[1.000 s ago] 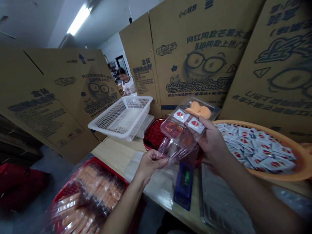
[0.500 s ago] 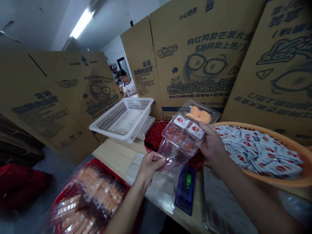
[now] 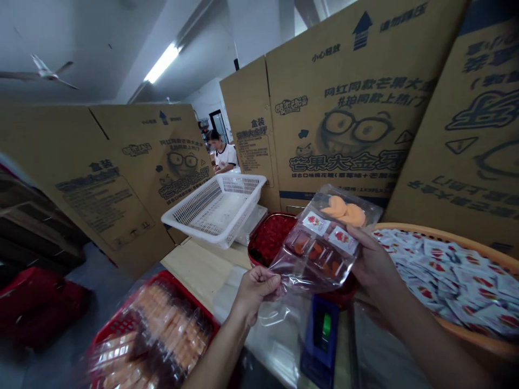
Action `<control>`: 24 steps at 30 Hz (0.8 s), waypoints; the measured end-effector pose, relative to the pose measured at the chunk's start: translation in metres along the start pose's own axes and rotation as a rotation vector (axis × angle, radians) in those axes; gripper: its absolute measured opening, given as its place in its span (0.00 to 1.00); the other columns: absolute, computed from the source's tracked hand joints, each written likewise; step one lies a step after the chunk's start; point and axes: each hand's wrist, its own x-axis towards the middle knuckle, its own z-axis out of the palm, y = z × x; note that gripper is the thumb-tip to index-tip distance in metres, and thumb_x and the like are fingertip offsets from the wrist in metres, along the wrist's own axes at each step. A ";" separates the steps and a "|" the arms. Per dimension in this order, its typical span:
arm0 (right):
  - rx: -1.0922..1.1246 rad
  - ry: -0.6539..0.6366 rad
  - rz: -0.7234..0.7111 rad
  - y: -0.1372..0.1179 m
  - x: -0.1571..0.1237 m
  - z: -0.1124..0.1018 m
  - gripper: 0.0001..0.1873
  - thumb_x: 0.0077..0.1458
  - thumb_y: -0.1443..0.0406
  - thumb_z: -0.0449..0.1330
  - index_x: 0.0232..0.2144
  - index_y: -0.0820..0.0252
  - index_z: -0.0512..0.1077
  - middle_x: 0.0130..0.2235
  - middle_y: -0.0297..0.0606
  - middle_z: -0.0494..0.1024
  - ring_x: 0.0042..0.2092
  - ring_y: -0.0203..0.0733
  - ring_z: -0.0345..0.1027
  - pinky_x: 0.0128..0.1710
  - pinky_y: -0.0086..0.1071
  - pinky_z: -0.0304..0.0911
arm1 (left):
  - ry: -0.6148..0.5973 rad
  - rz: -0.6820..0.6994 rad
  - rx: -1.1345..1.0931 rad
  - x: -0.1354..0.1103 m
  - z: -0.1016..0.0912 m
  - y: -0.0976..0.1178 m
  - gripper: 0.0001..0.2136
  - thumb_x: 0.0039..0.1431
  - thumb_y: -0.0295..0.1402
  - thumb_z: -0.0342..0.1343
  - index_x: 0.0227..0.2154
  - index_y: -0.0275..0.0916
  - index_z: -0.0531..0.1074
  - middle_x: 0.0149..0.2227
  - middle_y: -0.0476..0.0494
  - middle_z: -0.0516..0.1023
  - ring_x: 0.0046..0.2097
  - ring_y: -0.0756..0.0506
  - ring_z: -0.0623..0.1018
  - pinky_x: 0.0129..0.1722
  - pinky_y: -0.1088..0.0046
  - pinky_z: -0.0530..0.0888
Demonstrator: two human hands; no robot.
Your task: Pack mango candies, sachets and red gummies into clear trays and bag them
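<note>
My left hand [image 3: 254, 292] pinches the lower left edge of a clear plastic bag [image 3: 292, 278]. A clear compartment tray [image 3: 302, 241] sits tilted at least partly in that bag, and my right hand [image 3: 375, 262] grips its right side. Orange rounded pieces [image 3: 344, 209] fill the tray's far end. Two white sachets with a red print [image 3: 316, 222] lie across its middle, and smaller orange pieces show in the near compartments. Just below my hands are a blue digital scale [image 3: 319, 343] with a green display and a flat stack of clear bags [image 3: 271, 337].
A white plastic basket [image 3: 214, 237] stands at the back of the table, beside a red container [image 3: 271, 237] of red packets. An orange basket [image 3: 450, 229] at right holds many sachets. At lower left, a red basket [image 3: 121, 319] holds wrapped orange trays. Cardboard walls [image 3: 352, 81] surround the table; another person [image 3: 225, 154] works beyond.
The bag now covers more of the tray's near end. Both hands have shifted slightly right and down in view, as has the whole scene with the camera's turn.
</note>
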 end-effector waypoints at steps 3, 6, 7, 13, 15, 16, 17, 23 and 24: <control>-0.010 -0.010 -0.021 0.004 0.003 -0.003 0.12 0.45 0.66 0.62 0.36 0.54 0.75 0.37 0.35 0.80 0.37 0.41 0.74 0.37 0.31 0.72 | 0.013 0.003 0.001 -0.001 0.000 -0.001 0.23 0.32 0.46 0.70 0.24 0.34 0.68 0.21 0.48 0.76 0.23 0.52 0.73 0.23 0.79 0.67; -0.030 -0.019 -0.029 0.008 0.002 -0.002 0.12 0.46 0.64 0.63 0.37 0.54 0.75 0.37 0.35 0.80 0.37 0.42 0.74 0.36 0.32 0.72 | 0.005 -0.015 -0.008 -0.003 0.004 0.001 0.23 0.31 0.45 0.70 0.24 0.34 0.68 0.22 0.47 0.76 0.24 0.51 0.75 0.24 0.78 0.68; -0.026 -0.015 -0.024 0.009 0.001 -0.001 0.12 0.45 0.64 0.64 0.37 0.54 0.75 0.36 0.35 0.80 0.37 0.42 0.74 0.35 0.32 0.72 | -0.001 -0.016 -0.013 -0.005 0.006 0.002 0.24 0.30 0.45 0.71 0.25 0.34 0.68 0.22 0.48 0.76 0.24 0.51 0.75 0.24 0.78 0.68; 0.040 0.023 0.011 0.011 -0.010 0.010 0.12 0.43 0.68 0.64 0.34 0.56 0.75 0.33 0.33 0.80 0.32 0.40 0.74 0.29 0.28 0.73 | -0.104 -0.039 0.048 -0.008 0.009 0.003 0.23 0.37 0.47 0.68 0.30 0.35 0.70 0.25 0.48 0.76 0.26 0.51 0.76 0.24 0.79 0.68; 0.044 0.033 0.017 0.011 -0.011 0.010 0.11 0.43 0.69 0.64 0.34 0.56 0.75 0.34 0.32 0.80 0.32 0.39 0.74 0.28 0.27 0.73 | -0.100 -0.033 0.045 -0.008 0.010 0.002 0.22 0.41 0.50 0.64 0.28 0.35 0.69 0.25 0.48 0.76 0.26 0.51 0.76 0.25 0.78 0.68; 0.043 0.037 0.024 0.011 -0.011 0.009 0.11 0.43 0.69 0.64 0.34 0.56 0.75 0.34 0.32 0.80 0.31 0.39 0.74 0.28 0.27 0.73 | -0.091 -0.026 0.039 -0.008 0.010 0.001 0.22 0.42 0.51 0.63 0.28 0.35 0.68 0.24 0.47 0.76 0.25 0.51 0.75 0.25 0.78 0.68; 0.040 0.038 0.032 0.010 -0.011 0.007 0.11 0.44 0.69 0.63 0.34 0.56 0.75 0.34 0.32 0.80 0.31 0.39 0.74 0.28 0.27 0.73 | -0.077 -0.018 0.034 -0.008 0.010 0.000 0.22 0.42 0.52 0.62 0.27 0.35 0.68 0.23 0.47 0.76 0.25 0.51 0.75 0.25 0.78 0.68; 0.044 0.022 0.098 0.012 -0.013 -0.003 0.12 0.45 0.69 0.63 0.36 0.56 0.75 0.35 0.33 0.81 0.32 0.39 0.75 0.32 0.30 0.73 | -0.017 0.004 0.021 -0.005 0.012 -0.004 0.24 0.37 0.51 0.66 0.26 0.35 0.68 0.21 0.49 0.74 0.23 0.51 0.74 0.25 0.77 0.67; 0.042 0.022 0.115 0.012 -0.014 -0.005 0.12 0.45 0.68 0.63 0.36 0.56 0.76 0.35 0.33 0.81 0.33 0.40 0.75 0.33 0.30 0.74 | -0.016 0.001 0.020 -0.004 0.012 -0.004 0.24 0.36 0.50 0.66 0.26 0.35 0.68 0.21 0.49 0.74 0.23 0.51 0.74 0.24 0.77 0.67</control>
